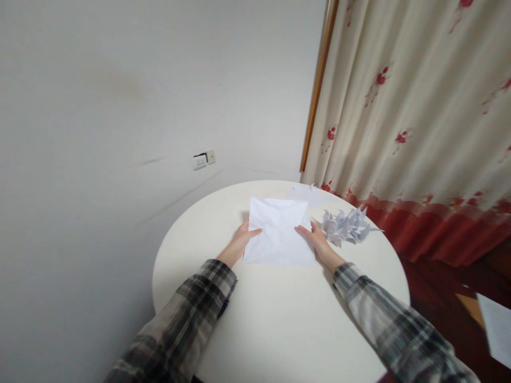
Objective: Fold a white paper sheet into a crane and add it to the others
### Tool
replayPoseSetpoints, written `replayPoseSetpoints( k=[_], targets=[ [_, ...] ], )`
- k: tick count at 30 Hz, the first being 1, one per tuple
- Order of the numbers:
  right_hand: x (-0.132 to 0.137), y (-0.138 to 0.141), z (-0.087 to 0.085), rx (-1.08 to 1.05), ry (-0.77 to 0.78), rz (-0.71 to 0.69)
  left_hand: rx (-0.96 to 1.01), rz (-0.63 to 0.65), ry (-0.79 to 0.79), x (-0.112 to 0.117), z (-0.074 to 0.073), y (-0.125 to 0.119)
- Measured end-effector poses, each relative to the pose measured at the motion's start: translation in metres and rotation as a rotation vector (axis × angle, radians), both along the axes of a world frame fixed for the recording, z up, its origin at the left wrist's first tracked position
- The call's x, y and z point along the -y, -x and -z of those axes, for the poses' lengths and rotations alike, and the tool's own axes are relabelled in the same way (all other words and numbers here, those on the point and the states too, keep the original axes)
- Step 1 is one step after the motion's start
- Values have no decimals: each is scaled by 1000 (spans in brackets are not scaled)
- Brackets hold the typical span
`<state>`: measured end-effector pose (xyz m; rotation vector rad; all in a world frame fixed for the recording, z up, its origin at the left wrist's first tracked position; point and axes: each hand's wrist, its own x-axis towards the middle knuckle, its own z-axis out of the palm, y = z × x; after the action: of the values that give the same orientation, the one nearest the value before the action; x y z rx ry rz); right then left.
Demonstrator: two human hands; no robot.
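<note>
A white sheet of paper [279,234], roughly square and lightly creased, is held between my two hands over the round table. My left hand [241,237] grips its left edge, with the thumb on top and the fingers hidden underneath. On the opposite edge, my right hand [317,238] pinches the sheet the same way, thumb above. Just right of my right hand lies a pile of folded white paper pieces [347,226] with pointed tips, nearest to my right wrist.
The round white table [255,319] stands close to a pale wall with a socket [199,161]. More white paper [311,196] lies at the table's far edge. A flowered curtain [379,133] hangs behind on the right. Papers [497,327] show at the lower right.
</note>
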<state>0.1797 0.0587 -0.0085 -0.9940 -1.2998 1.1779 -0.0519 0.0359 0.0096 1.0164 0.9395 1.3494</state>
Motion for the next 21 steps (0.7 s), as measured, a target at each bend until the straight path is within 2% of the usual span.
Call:
replayPoseSetpoints(
  k=[4,12,21],
  targets=[
    [9,0,-6,-109,148,-141,-24,11,16,-1,1,2],
    [4,-2,-1,-148,166,-134,-13,22,38,-7,6,5],
    [9,-1,-4,-177,188,-146,-20,69,25,-8,8,7]
  ],
)
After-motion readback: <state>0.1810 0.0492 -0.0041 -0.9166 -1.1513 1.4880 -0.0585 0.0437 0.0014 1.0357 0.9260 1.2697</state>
